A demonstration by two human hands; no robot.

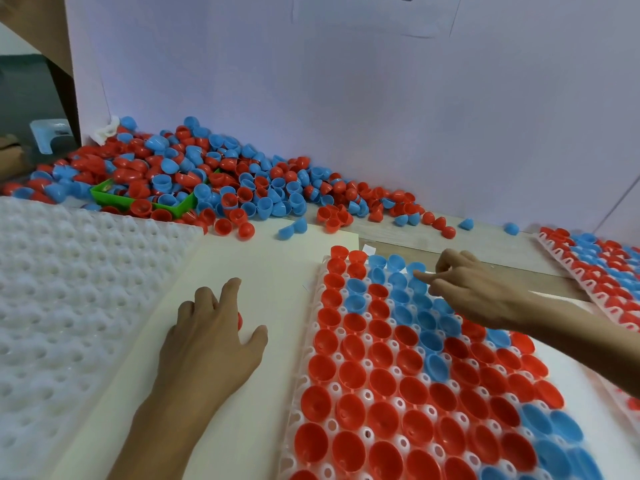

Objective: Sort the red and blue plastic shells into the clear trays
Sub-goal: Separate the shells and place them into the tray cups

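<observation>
Big heap of red and blue shells (207,174) is piled along the back of the counter (467,242), half burying a green bin (114,199). The clear tray (311,358) in front is mostly full, shells sitting cup-up in its pockets. Left hand (211,334) lies palm-down on the white board (270,258), fingers curled over a red shell (239,320). Right hand (474,289) hovers over the tray's far blue rows, fingertips bunched; can't tell if it's pinching anything. Another filled tray (595,268) sits off right.

Clear dimpled plastic tray (313,344) filled with red and blue hemispherical plastic shells. Right hand (474,292) hovers over its far rows, forefinger extended; left hand (211,337), left of the tray, covers a red shell (239,320). Loose shell heap (194,174) lies beyond the tray.
</observation>
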